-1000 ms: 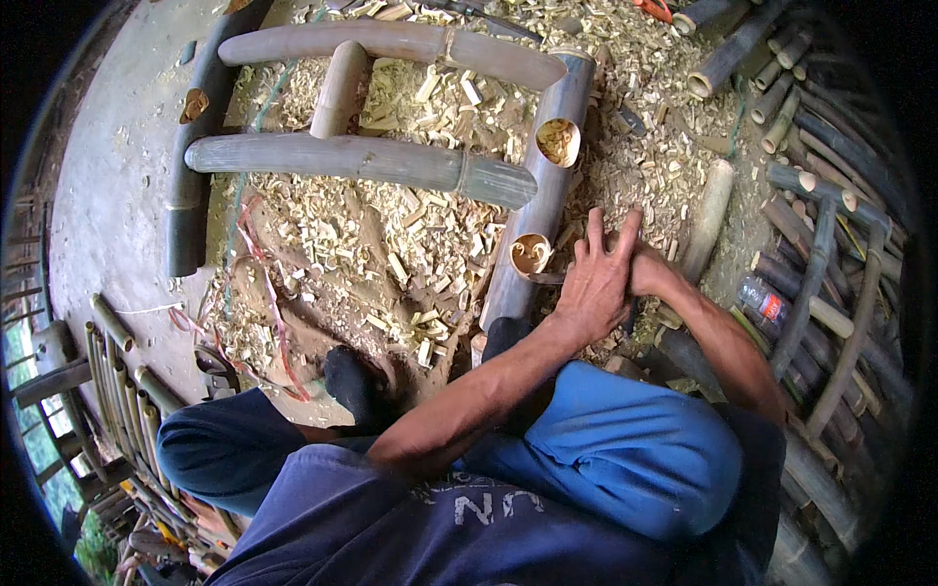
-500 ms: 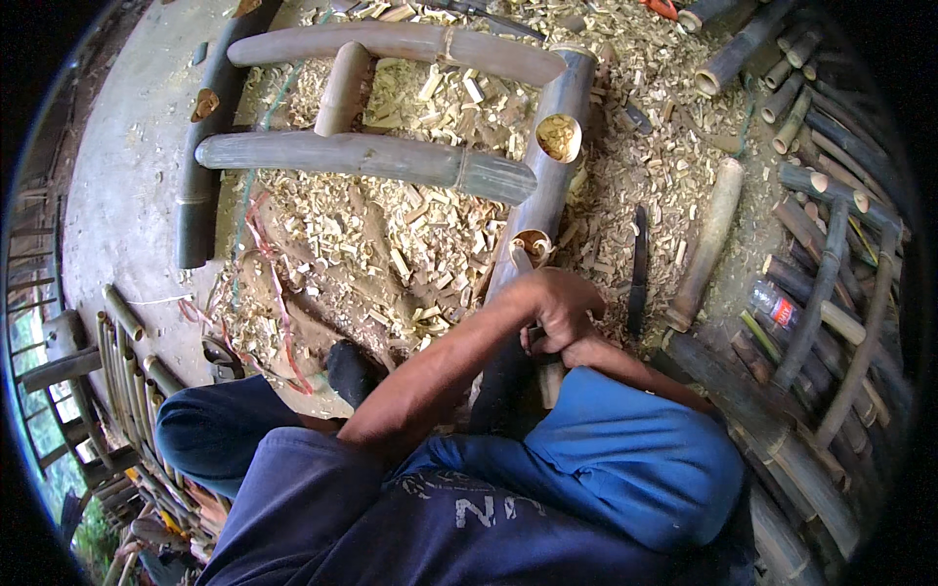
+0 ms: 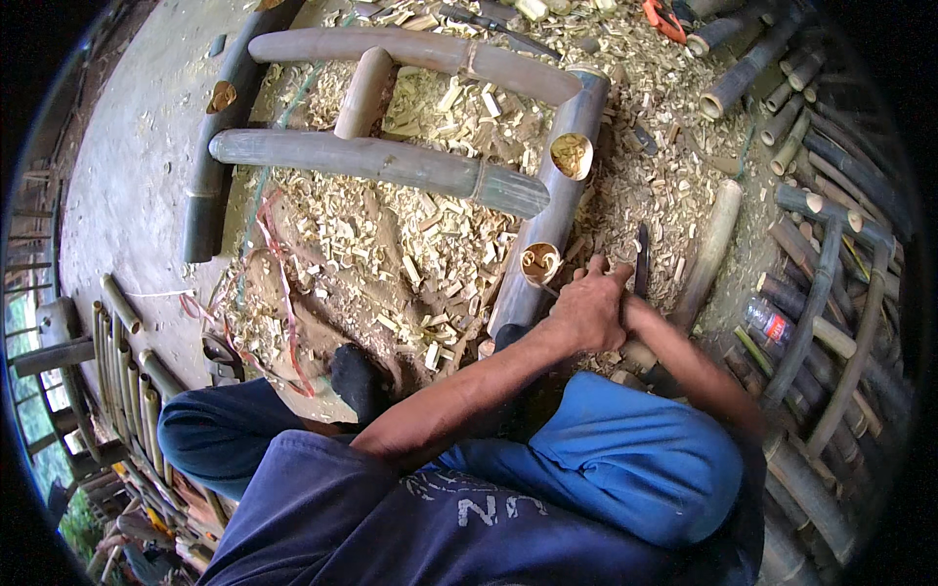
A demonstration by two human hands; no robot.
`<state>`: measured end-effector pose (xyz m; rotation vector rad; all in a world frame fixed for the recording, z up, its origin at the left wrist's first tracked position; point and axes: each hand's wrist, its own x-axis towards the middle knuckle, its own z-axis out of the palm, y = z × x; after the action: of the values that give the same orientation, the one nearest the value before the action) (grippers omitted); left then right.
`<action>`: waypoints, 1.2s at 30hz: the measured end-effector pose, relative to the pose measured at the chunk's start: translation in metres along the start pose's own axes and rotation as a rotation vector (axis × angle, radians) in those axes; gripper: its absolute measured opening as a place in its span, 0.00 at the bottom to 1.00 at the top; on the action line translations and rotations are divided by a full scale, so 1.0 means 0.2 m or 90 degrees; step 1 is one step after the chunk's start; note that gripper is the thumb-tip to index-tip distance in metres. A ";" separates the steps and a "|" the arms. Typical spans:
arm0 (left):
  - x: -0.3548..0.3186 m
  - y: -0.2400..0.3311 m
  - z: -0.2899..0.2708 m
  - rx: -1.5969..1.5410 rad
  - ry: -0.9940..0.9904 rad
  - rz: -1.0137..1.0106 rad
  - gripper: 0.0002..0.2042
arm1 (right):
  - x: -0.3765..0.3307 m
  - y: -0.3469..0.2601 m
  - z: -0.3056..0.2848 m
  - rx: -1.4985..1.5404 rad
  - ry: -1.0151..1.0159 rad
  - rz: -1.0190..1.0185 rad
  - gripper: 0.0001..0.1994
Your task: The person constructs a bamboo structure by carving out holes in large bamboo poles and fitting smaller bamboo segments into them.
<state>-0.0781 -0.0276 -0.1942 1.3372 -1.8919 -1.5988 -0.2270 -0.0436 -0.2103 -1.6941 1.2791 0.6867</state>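
Note:
My left hand [image 3: 584, 311] and my right hand [image 3: 618, 291] are close together, closed round a long-handled carving knife whose wooden handle [image 3: 640, 354] sticks out below them. Its narrow blade [image 3: 549, 288] points at the lower edge of a round hole cut in a bamboo post [image 3: 521, 298]. Curled shavings sit inside that hole. My left hand covers much of my right hand and the grip. A second hole, farther up the same post, lies beside a curved bamboo rail [image 3: 391, 164]. The post's near end lies by my foot.
Another bamboo post [image 3: 203, 210] lies at the left end of the rails. Wood chips cover the ground. A dark blade [image 3: 642, 256] and a loose bamboo piece [image 3: 711, 244] lie to the right. Beyond are stacked bamboo poles [image 3: 806, 283] and a plastic bottle [image 3: 767, 320].
Both hands have moved right and slightly away from me, swinging the knife's handle to the right. The blade has tilted and shifted to the hole's lower right edge.

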 end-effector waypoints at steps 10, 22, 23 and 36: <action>0.07 -0.12 -0.10 0.048 -0.314 0.024 0.38 | 0.18 -0.27 0.07 -0.242 0.178 -0.210 0.18; -0.07 -0.10 -0.24 0.161 -0.262 0.128 0.36 | 0.12 -0.43 0.31 1.240 0.129 0.032 0.18; -0.17 -0.13 -0.28 0.161 -0.067 0.166 0.39 | 0.13 -0.47 0.35 1.310 0.107 0.037 0.18; -0.44 -0.09 -0.76 0.657 -0.171 -0.056 0.11 | 0.19 -0.56 0.47 1.557 -0.160 -0.112 0.13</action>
<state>0.0879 -0.0463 -0.1353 1.5872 -3.0629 -0.8048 -0.1013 0.0328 -0.2492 0.3731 0.7189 -0.7459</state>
